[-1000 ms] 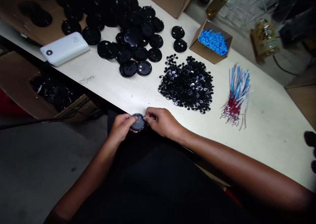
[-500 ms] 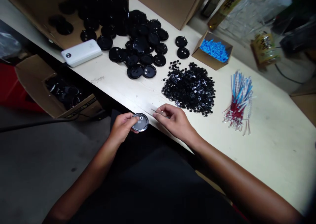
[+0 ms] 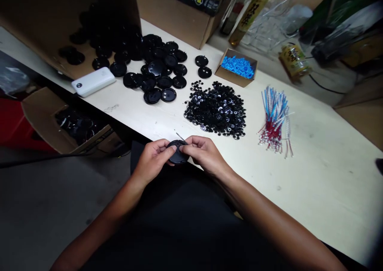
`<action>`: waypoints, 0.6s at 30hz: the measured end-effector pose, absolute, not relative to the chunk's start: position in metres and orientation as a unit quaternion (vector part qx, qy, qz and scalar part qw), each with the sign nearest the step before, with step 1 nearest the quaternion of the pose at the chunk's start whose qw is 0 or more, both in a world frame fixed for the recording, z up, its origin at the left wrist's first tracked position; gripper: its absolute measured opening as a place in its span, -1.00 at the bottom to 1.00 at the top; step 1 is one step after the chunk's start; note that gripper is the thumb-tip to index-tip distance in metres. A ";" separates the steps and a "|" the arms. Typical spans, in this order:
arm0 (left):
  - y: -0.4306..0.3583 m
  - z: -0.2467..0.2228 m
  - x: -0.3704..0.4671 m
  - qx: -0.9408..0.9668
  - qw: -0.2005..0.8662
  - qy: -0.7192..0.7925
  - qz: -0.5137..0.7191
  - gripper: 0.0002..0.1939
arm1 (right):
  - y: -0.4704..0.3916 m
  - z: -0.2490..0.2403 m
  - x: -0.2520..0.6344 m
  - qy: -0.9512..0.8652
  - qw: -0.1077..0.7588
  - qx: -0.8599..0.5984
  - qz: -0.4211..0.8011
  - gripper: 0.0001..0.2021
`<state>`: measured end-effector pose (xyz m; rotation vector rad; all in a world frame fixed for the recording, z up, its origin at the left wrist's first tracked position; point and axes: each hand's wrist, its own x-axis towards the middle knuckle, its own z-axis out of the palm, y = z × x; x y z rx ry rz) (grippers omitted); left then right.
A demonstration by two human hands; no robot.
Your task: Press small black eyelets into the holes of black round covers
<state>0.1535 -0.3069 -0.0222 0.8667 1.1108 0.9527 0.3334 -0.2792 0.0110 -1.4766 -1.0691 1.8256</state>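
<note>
My left hand (image 3: pixel 154 159) is closed on the left side of a black round plastic cover (image 3: pixel 178 156), with the thumb on its face. On the opposite side, my right hand (image 3: pixel 203 153) presses its thumb onto the same cover. A thin pointed metal tool (image 3: pixel 180 136) sticks out from between the right fingers; its exact kind is unclear. Just beyond the hands lies a pile of small black round pieces (image 3: pixel 217 111). Farther left on the table are many similar black round covers (image 3: pixel 168 95), some stacked loosely.
A white power bank (image 3: pixel 94 81) lies at the table's left edge, by a large cardboard box (image 3: pixel 30 8). A small box of blue parts (image 3: pixel 237 67) stands behind the pile. Blue, white and red wires (image 3: pixel 273 119) lie to the right. An open carton (image 3: pixel 42 107) sits lower left.
My right hand has moved left onto the cover, which now has both hands on it. The cover shows a dark face instead of a shiny-rimmed one. The camera view has shifted.
</note>
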 end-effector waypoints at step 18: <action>-0.305 -0.014 0.176 0.459 0.622 0.493 0.399 -0.89 | -0.300 0.009 0.361 -0.423 0.309 -0.520 0.674 -0.70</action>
